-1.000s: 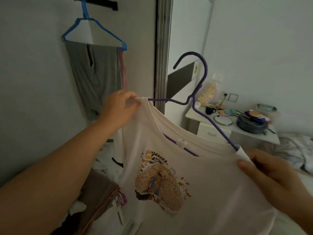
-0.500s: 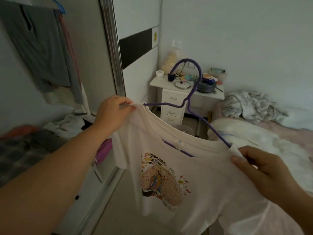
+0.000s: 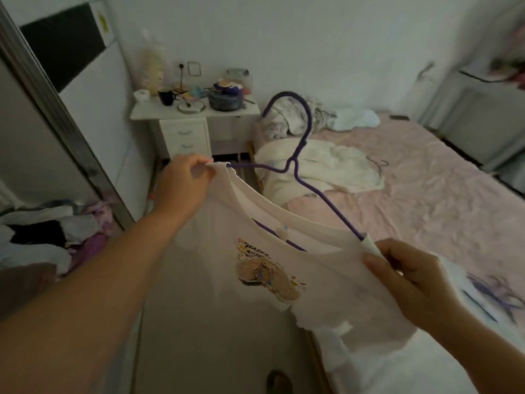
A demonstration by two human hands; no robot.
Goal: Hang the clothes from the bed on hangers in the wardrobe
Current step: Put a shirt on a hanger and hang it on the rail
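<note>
A white T-shirt (image 3: 284, 228) with a colourful print on the chest hangs on a purple hanger (image 3: 308, 137), whose hook points up and left. My left hand (image 3: 184, 183) pinches the shirt's left shoulder over the hanger's end. My right hand (image 3: 409, 277) grips the right shoulder and the hanger's other end. Both hold the shirt out in front of me, above the floor beside the bed (image 3: 426, 177). The wardrobe's open side (image 3: 34, 155) is at the far left, with a heap of clothes (image 3: 42, 234) inside.
A white nightstand (image 3: 181, 129) cluttered with a mug, pot and bottles stands against the far wall. Crumpled clothes (image 3: 321, 163) and bedding lie on the pink bed, with more hangers (image 3: 494, 291) near its right edge. Another white garment (image 3: 369, 351) lies at the bed's near corner.
The view has swung right and down, from the wardrobe rail with its blue hanger toward the bed. Both hands keep the same hold on the shirt and hanger.
</note>
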